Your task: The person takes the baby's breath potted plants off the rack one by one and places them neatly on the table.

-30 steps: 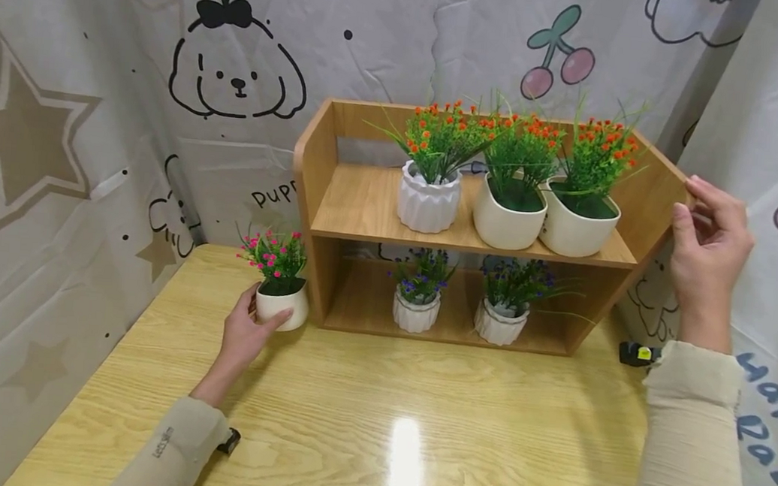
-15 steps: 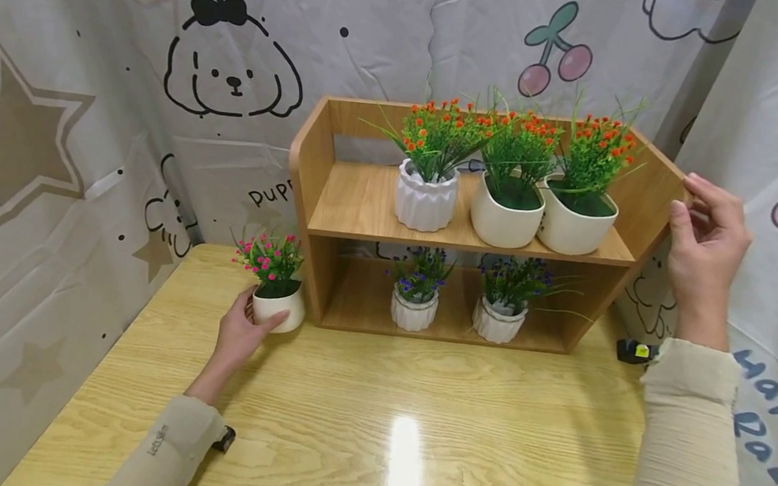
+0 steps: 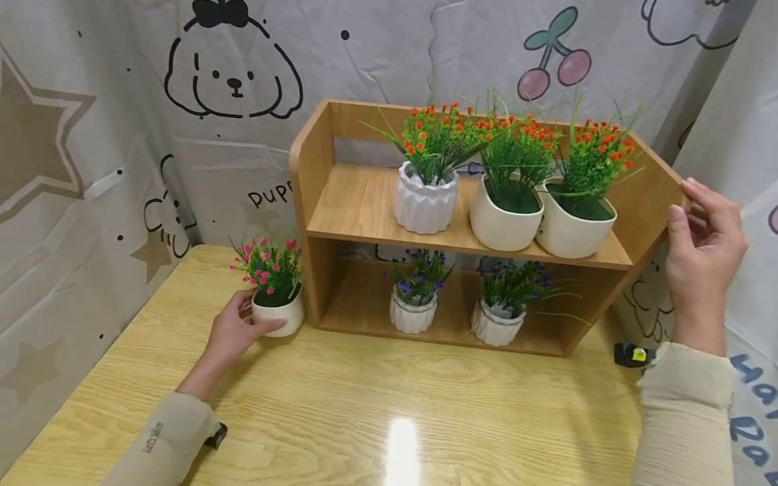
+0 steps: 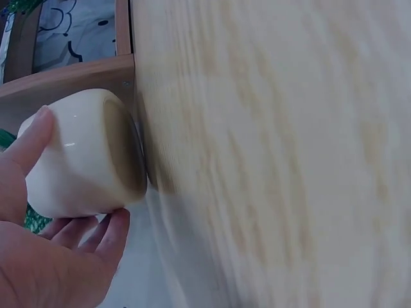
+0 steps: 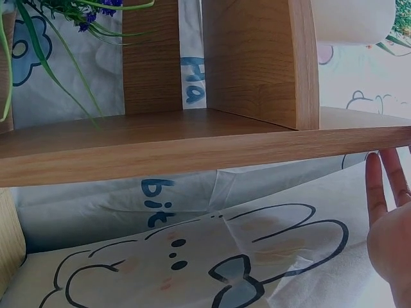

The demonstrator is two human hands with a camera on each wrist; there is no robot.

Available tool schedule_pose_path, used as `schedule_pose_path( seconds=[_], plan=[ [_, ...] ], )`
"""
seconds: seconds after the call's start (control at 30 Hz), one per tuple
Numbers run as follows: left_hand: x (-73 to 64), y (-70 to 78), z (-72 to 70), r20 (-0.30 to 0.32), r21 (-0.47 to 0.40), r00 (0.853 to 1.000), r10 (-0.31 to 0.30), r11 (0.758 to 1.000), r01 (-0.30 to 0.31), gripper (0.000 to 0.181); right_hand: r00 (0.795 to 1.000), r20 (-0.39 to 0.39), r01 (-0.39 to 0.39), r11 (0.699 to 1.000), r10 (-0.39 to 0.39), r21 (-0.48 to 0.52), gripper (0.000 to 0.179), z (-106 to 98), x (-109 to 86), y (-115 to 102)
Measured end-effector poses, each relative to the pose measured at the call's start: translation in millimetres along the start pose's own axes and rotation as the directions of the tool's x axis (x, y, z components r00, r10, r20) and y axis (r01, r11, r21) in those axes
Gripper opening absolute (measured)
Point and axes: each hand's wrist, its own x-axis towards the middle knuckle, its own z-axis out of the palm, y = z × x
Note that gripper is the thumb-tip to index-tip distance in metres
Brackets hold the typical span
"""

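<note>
The counter (image 3: 323, 404) is a firm, flat support for levelling things. The shelf (image 3: 358, 203) stands on it and wants only a light, steady hold: the right hand (image 3: 707, 254) pinches its right edge between thumb and fingers. The left hand (image 3: 234, 331) curls thumb and fingers round the pot (image 3: 292, 310), just beside the shelf's left side, low over the counter; whether its base sits flat, I cannot tell. Better to keep it upright and spare the pink flowers (image 3: 269, 262)
</note>
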Motion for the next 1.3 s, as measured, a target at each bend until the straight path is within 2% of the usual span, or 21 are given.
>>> schedule_pose_path(
  seconds=[0.23, 0.5, 0.77, 0.97, 1.3],
  plan=[
    [-0.5, -1.5, -4.2, 0.003, 0.045, 1.000, -0.014, 0.999, 0.014, 0.095, 1.000, -0.006, -0.001, 1.000, 0.001, 0.010, 0.029, -0.9, 1.5, 3.5],
    [-1.0, 2.3, -1.8, 0.013, 0.049, 1.000, -0.004, 0.999, 0.003, 0.094, 1.000, -0.015, 0.009, 1.000, -0.009, -0.007, 0.029, -6.4, 3.6, 1.8],
    [-1.2, 0.3, -1.2, 0.003, 0.076, 0.999, -0.038, 0.996, 0.037, 0.094, 1.000, -0.003, 0.010, 1.000, -0.010, -0.017, 0.029, -5.4, 2.2, -1.9],
    [-3.2, -0.6, -3.1, 0.026, 0.044, 0.995, -0.098, 0.994, 0.097, 0.099, 1.000, 0.008, 0.007, 0.999, -0.007, -0.033, 0.029, -4.5, 0.6, -1.4],
    [-6.5, -1.8, -6.0, 0.042, 0.047, 0.995, -0.092, 0.995, 0.090, 0.096, 1.000, 0.010, -0.003, 0.999, 0.003, -0.035, 0.029, -0.2, -0.7, -1.5]
  ],
)
